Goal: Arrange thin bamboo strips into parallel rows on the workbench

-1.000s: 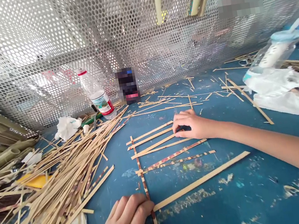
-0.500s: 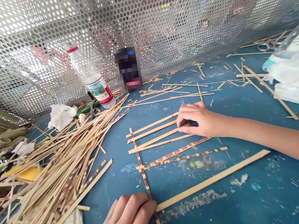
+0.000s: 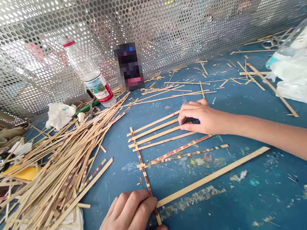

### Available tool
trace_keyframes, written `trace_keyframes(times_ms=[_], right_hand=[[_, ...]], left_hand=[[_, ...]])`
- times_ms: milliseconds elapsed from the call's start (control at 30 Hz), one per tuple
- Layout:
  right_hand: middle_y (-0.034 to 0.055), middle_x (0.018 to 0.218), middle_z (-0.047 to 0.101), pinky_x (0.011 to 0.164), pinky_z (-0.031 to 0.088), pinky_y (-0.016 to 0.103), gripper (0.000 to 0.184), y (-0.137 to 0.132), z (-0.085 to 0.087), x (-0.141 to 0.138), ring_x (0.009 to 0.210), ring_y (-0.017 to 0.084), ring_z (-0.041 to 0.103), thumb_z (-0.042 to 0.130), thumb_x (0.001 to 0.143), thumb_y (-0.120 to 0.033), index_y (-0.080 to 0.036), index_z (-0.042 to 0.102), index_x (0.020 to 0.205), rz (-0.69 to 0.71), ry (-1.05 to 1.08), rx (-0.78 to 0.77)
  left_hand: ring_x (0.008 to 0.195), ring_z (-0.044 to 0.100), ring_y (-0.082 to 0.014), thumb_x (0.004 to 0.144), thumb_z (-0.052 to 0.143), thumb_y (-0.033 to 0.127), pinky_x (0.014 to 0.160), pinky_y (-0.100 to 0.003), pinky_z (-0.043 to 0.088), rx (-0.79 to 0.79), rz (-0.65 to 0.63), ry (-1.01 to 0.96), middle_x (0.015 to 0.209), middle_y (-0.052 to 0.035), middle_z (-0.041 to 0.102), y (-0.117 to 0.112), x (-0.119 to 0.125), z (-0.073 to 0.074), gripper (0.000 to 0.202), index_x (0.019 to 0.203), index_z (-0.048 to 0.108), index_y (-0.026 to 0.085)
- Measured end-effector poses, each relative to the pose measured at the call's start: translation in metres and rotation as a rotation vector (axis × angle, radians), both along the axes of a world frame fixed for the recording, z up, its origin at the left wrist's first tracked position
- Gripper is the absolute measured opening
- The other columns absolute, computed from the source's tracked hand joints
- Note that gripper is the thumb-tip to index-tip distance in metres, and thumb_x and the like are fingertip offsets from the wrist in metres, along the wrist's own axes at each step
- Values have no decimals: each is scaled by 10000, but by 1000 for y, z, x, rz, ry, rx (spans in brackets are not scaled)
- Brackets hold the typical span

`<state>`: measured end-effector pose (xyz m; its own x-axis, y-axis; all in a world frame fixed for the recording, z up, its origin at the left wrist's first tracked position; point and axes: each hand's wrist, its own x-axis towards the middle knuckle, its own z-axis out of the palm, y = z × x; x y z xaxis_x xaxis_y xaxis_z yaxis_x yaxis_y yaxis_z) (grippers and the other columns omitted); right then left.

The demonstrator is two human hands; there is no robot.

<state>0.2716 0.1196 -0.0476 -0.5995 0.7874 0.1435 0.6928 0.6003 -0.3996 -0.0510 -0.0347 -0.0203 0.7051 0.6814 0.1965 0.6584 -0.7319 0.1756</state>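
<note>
Several narrow bamboo strips lie side by side, their left ends crossing a brown-mottled bamboo strip (image 3: 139,156). The fingers of my left hand (image 3: 124,222) are bent over the lower part of that mottled strip, with the thumb at its near end. My right hand (image 3: 202,117) is closed, thumb toward fingers, at the right end of a plain bamboo strip (image 3: 159,133); its fingers hide the strip ends. Below it lie two patterned strips (image 3: 183,155). A wider plain strip (image 3: 215,175) runs right from my left fingertips.
A pile of loose bamboo strips (image 3: 61,176) covers the left side of the blue table (image 3: 205,223). A plastic bottle (image 3: 98,86) and a blurred dark device (image 3: 129,66) stand by the perforated metal screen (image 3: 162,24). Scissors (image 3: 272,43) and white plastic bags (image 3: 304,75) lie at right.
The left end of the plain strip by my right hand has shifted upward, apart from the strip below it. My left hand stays at the mottled strip. The whole view has shifted slightly.
</note>
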Motion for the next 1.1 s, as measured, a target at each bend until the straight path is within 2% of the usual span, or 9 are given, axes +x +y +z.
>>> trace_keyframes(times_ms=[167, 500, 667, 867, 1100], right_hand=[[47, 1028, 634, 889, 238, 412, 251, 2, -4, 2, 1019, 259, 523, 470, 985, -414, -248, 640, 904, -18, -7, 36], [59, 1042, 624, 913, 240, 430, 265, 5, -8, 6, 1042, 267, 518, 467, 984, -421, -243, 655, 928, -26, 18, 53], [60, 1040, 620, 913, 243, 430, 265, -1, 0, 5, 1018, 259, 515, 482, 972, -449, -246, 652, 951, -35, 36, 71], [52, 968, 619, 899, 260, 419, 276, -13, 11, -1, 960, 252, 496, 528, 943, -472, -244, 659, 857, 125, -54, 61], [58, 1029, 620, 908, 275, 412, 230, -14, 4, -5, 981, 251, 490, 489, 976, -389, -248, 657, 905, 130, -24, 46]], left_hand=[[976, 628, -153, 942, 596, 412, 859, -227, 518, -42, 16, 21, 1140, -20, 674, -3, -2, -1, 311, 1196, 584, 233], [966, 622, -170, 946, 586, 419, 842, -252, 527, -48, 16, 10, 1140, -36, 657, -4, -2, -4, 332, 1228, 576, 243], [965, 622, -172, 944, 588, 413, 841, -254, 531, -75, 28, -10, 1146, -33, 658, -5, -3, -3, 330, 1231, 576, 250], [972, 608, -173, 947, 587, 407, 852, -260, 518, -93, 38, -19, 1167, -36, 648, -7, -5, -5, 336, 1245, 570, 251], [957, 595, -173, 955, 583, 351, 835, -279, 519, -126, 45, -22, 1166, -42, 635, -7, -2, -5, 290, 1219, 559, 233]])
